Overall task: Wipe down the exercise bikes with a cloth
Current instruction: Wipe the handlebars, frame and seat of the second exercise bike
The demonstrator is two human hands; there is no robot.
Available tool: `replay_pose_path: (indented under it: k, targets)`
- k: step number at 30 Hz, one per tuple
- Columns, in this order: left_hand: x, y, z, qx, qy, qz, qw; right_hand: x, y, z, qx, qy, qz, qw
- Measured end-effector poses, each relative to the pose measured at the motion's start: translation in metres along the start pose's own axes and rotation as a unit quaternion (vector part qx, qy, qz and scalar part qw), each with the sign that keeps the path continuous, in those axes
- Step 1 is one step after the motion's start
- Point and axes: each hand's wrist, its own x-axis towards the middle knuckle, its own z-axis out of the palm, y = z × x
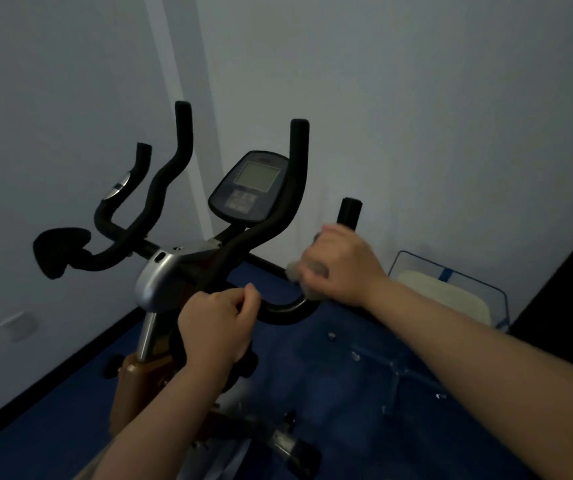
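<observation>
By a grey wall, left hand (219, 327) grips the handlebar (280, 311); right hand (342, 268) clutches a cloth (295, 270).

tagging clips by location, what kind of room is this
Probably a small gym or home workout room: an exercise bike with a display console stands on blue floor by plain walls, and the right hand wipes its handlebar with a cloth.

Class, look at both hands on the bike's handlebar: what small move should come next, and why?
Probably slide the right hand, which grips the cloth on the handlebar, up toward the bar end. The left hand grips the bar's lower curve, steadying it, and the end above the cloth is uncovered.
</observation>
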Motion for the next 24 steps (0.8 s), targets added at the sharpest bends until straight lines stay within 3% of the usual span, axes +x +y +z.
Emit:
replay_pose_path:
  k: [4, 6, 8, 11, 13, 17, 19, 21, 24]
  targets:
    - [-0.001, -0.003, 0.001, -0.024, 0.005, -0.003, 1.000, -0.005, -0.013, 0.015, 0.031, 0.102, 0.167, 0.980]
    - [-0.001, -0.005, 0.003, -0.023, 0.006, -0.005, 1.000, -0.024, -0.039, 0.035, 0.032, 0.171, 0.198, 0.965]
    - [-0.001, -0.006, 0.005, -0.017, 0.009, -0.005, 1.000, -0.036, -0.050, 0.043, 0.020, 0.176, 0.111, 0.978]
    - [-0.001, -0.006, 0.006, -0.014, 0.020, -0.005, 1.000, -0.022, -0.023, 0.025, -0.010, 0.095, -0.068, 0.993]
    - [-0.001, -0.005, 0.005, -0.019, 0.014, -0.006, 1.000, -0.004, -0.007, 0.009, -0.041, 0.107, -0.067, 0.991]
    - [-0.001, -0.004, 0.004, -0.017, 0.010, -0.005, 1.000, 0.028, 0.016, -0.015, -0.074, 0.263, 0.107, 0.956]
    - [-0.001, -0.004, 0.004, -0.015, 0.013, -0.002, 1.000, 0.032, 0.019, -0.015, -0.015, 0.241, 0.244, 0.939]
    - [0.000, -0.003, 0.004, -0.017, 0.009, -0.007, 1.000, 0.024, 0.008, 0.004, 0.102, 0.194, 0.392, 0.894]
    - [0.000, -0.005, 0.005, -0.013, 0.006, -0.020, 1.000, 0.012, -0.021, 0.031, 0.204, 0.245, 0.476, 0.820]
